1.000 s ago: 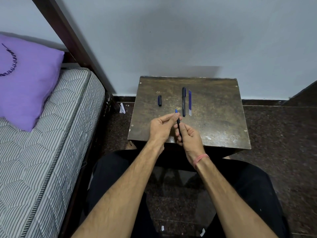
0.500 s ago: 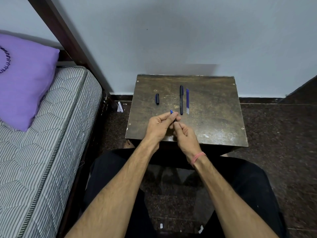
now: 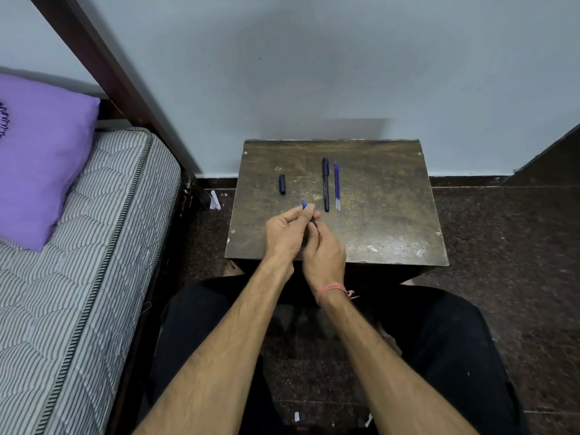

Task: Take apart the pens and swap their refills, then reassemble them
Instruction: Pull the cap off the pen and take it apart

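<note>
Filling the left side of the shot is a grey-and-white striped mattress (image 3: 78, 262) with a purple pillow (image 3: 37, 164) on it, a dark wooden bedpost (image 3: 119, 86) slanting up beside it against the pale blue-grey wall (image 3: 345, 58). Straight ahead stands a small, worn dark-brown wooden table (image 3: 386, 221), pushed up to the wall on a speckled dark stone floor (image 3: 502, 246).

Both forearms reach in over black-trousered legs, and the hands meet above the table's near-left part. The left hand (image 3: 284, 235) has its thumb and fingers curled in a pinch on the front end of a slim black pen with a blue tip (image 3: 303, 204); that blue tip pokes out just past the left thumb, pointing away toward the wall. The right hand (image 3: 326, 255), a pink thread band (image 3: 332, 290) on its wrist, is curled round the pen's rear part, so most of the barrel is hidden between the two hands; only a sliver of black shows between them.

Farther back on the table, well clear of the hands, lies a long black capped pen (image 3: 325, 185), lengthwise toward the wall. Just beside it on the right lies a thin blue refill (image 3: 337, 186), parallel to it. Off to the left, apart from both, sits a short black pen cap (image 3: 282, 184).

On the floor by the bed lies a small white scrap (image 3: 215, 200).
</note>
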Tool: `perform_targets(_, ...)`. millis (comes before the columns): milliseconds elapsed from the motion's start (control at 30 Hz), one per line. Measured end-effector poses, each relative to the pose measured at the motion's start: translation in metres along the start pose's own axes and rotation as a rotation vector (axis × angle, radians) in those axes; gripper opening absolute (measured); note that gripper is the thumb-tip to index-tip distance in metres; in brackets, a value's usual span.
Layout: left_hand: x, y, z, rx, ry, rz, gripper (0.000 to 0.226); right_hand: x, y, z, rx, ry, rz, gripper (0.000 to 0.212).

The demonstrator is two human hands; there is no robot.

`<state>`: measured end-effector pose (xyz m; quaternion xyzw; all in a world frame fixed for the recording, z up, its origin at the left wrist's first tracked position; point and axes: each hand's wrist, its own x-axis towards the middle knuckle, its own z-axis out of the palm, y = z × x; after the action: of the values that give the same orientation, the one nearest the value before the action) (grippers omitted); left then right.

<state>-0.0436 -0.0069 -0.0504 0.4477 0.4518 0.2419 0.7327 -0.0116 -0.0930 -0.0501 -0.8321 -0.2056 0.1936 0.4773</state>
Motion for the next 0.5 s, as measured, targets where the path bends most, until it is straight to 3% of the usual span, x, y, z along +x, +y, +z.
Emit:
perform_targets(133, 0.006, 0.004, -0.008, 0.055, -0.182, -0.002, 0.029, 0.018, 0.018, -0.02, 0.183, -0.239, 0.075, 0.039)
perform_targets(267, 0.008, 0.008, -0.011, 0.054, -0.253, -0.013, 0.033, 0.031, 0.024, -0.029, 0.401, -0.435, 0.238, 0.042)
perform_targets(367, 0.005, 0.008, -0.007, -0.009, -0.183, 0.006, 0.023, 0.033, 0.021, -0.031, 0.4, -0.449, 0.207, 0.044)
perform_targets(500, 0.001, 0.006, 0.001, -0.066, -0.061, 0.034, 0.014, 0.024, 0.017, -0.028, 0.205, -0.321, 0.034, 0.046)
